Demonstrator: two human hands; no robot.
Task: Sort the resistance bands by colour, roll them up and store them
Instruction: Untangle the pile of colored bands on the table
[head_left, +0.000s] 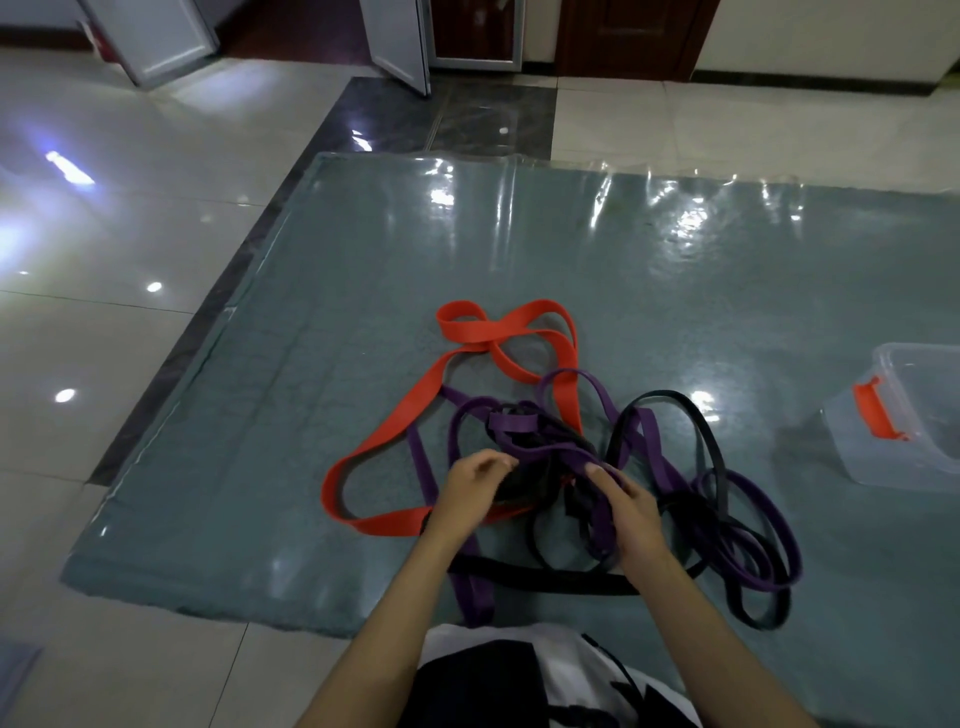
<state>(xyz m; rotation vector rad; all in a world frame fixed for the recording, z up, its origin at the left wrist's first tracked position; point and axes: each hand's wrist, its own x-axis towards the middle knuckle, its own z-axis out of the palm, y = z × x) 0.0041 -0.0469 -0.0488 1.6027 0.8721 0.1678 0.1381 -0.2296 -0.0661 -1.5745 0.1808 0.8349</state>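
Note:
A tangle of resistance bands lies on a grey-green mat (363, 260). A wide red band (415, 415) loops to the left and far side. Purple bands (748, 525) and thinner black bands (545, 574) are knotted together in the middle and spread to the right. My left hand (470, 491) has its fingers curled into the dark middle of the tangle, gripping black band there. My right hand (631, 506) lies on the pile with fingers curled round a purple band.
A clear plastic box (904, 462) with an orange latch (875, 410) stands on the mat at the right edge. Glossy floor tiles surround the mat. Doors and cabinets stand far back. My knees and clothing show at the bottom.

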